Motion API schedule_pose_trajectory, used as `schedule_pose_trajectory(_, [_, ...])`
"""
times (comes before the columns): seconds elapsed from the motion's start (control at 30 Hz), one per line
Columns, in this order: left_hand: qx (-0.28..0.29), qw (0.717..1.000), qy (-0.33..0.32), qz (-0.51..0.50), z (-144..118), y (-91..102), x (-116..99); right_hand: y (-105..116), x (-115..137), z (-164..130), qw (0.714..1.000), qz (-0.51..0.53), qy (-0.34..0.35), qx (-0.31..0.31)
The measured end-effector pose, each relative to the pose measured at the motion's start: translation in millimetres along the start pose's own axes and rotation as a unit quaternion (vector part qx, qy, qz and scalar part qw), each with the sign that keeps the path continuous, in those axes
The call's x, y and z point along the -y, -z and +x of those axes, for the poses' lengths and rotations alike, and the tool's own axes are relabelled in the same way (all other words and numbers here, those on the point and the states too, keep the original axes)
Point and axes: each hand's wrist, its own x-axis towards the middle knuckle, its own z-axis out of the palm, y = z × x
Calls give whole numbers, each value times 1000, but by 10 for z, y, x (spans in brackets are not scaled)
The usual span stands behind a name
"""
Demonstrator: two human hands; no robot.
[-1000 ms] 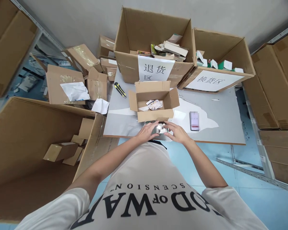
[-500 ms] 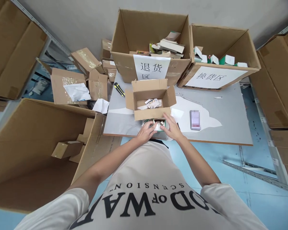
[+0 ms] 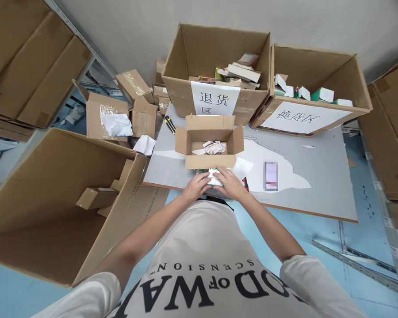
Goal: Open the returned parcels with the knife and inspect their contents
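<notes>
While hands [image 3: 214, 185] grip it, small packet [image 3: 215, 176] lies flat.

Both my forearms reach forward and angle inward, bare to the short sleeves. My left hand [image 3: 195, 187] lies palm down, fingers [image 3: 204, 179] curled lightly. My right hand [image 3: 230, 184] sits just beside it, fingertips nearly meeting the left ones.

Small white-and-green packet [image 3: 215, 177], lying on the table's near edge, pinched from both sides: left hand [image 3: 195, 187] on its left end, right hand [image 3: 230, 184] on its right and top. Mostly covered by fingers; only its middle strip shows. Exact shape cannot be told.
</notes>
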Motion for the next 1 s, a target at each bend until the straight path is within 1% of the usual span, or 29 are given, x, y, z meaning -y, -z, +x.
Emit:
schedule_pose_trajectory(0.07, [-4,1000,15,-8,-19,-2,-14,-3,14,14,999,-36,15,17])
schedule_pose_trajectory(0.13, [-22,999,28,-23,-46,-21,-24,-23,35,13,998,-58,24,24])
schedule_pose_trajectory(0.27, [-56,996,52,-35,-93,-70,-38,-95,73,-1,997,-78,19,13])
schedule_pose_trajectory(0.37, [-69,994,69,-48,-92,-60,-51,-128,90,2,996,-87,9,7])
schedule_pose_trajectory(0.53, [-43,994,77,-68,-44,58,-86,-94,107,26,994,-104,18,12])
schedule_pose_trajectory(0.67, [-30,996,56,-59,7,183,-97,-18,110,74,991,-125,41,16])
schedule_pose_trajectory(0.77, [-31,998,32,-41,56,311,-72,67,118,114,990,-130,57,24])
schedule_pose_trajectory(0.87, [-36,998,25,-37,110,460,-4,227,168,111,991,-120,57,19])
schedule_pose_trajectory(0.93, [-53,997,40,-31,151,541,66,417,224,70,993,-109,50,7])
schedule_pose_trajectory(1.0, [-83,994,63,-14,203,588,147,703,279,0,994,-100,40,-11])
